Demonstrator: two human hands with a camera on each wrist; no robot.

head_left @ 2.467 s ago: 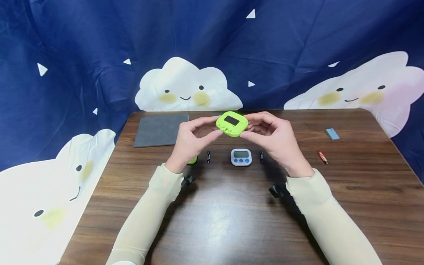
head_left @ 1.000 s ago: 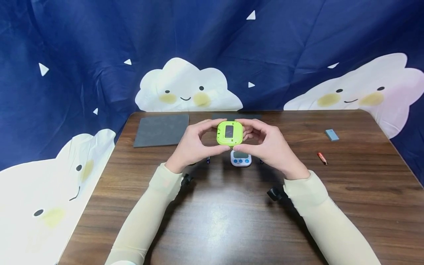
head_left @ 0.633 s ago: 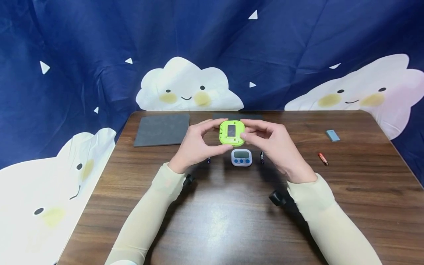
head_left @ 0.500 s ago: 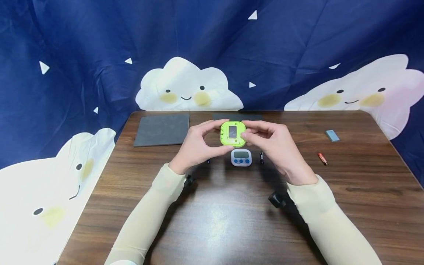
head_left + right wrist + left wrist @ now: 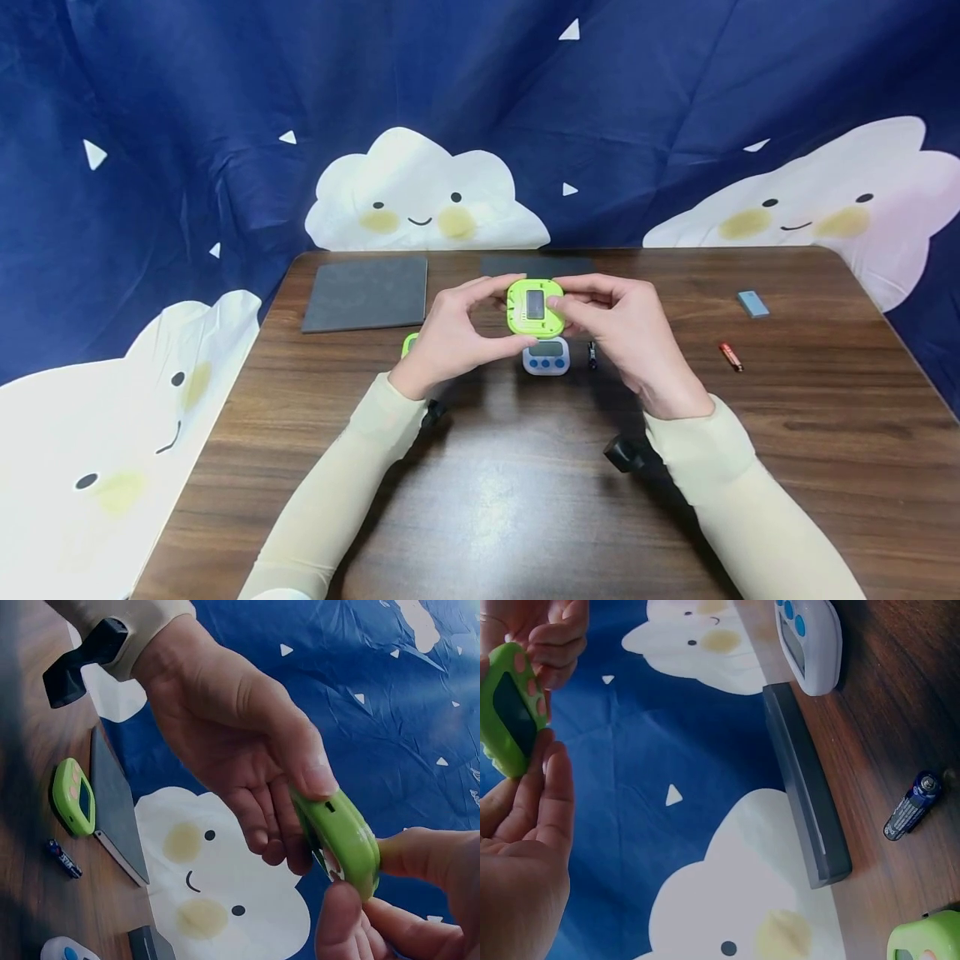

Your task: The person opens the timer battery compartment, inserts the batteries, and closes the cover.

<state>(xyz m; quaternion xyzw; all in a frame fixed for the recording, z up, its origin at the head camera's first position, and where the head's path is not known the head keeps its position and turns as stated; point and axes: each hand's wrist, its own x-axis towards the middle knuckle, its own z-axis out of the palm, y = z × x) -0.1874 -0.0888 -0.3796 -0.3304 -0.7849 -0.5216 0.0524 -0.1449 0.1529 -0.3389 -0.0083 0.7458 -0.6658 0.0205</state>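
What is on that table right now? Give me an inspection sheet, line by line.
Surface: brown wooden table.
Job's things: green timer, held off the table.
Clutter: white timer; second green timer, partly hidden; dark battery; orange battery; blue block; grey mat.
Grippers: left hand and right hand both pinch the green timer.
Cables: nothing seen.
Surroundings: navy cloud-print backdrop.
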